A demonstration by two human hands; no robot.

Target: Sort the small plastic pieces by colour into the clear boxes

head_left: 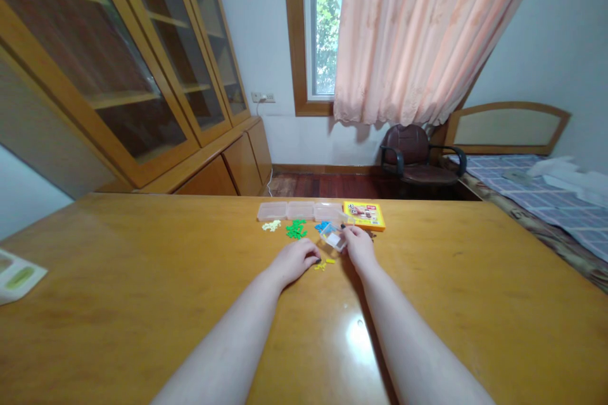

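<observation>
My right hand (360,248) is closed on the edge of a small clear plastic box (332,238), which it holds tilted just above the table. Left of it, my left hand (297,261) rests low over the table with its fingers bent together. Its fingertips are beside a small scatter of yellow pieces (321,266); whatever they pinch is too small to make out. Beyond my hands lie a pile of green pieces (296,229), some pale cream pieces (271,226) and blue pieces (322,226), the blue ones partly behind the box. A few dark pieces (373,236) show past my right hand.
Clear plastic boxes (272,211) stand in a row behind the piles, beside a flat yellow printed package (375,218). A white object (19,276) sits at the table's left edge. Beyond the wooden table (142,278) are a glass-door cabinet, an armchair (415,155) and a bed.
</observation>
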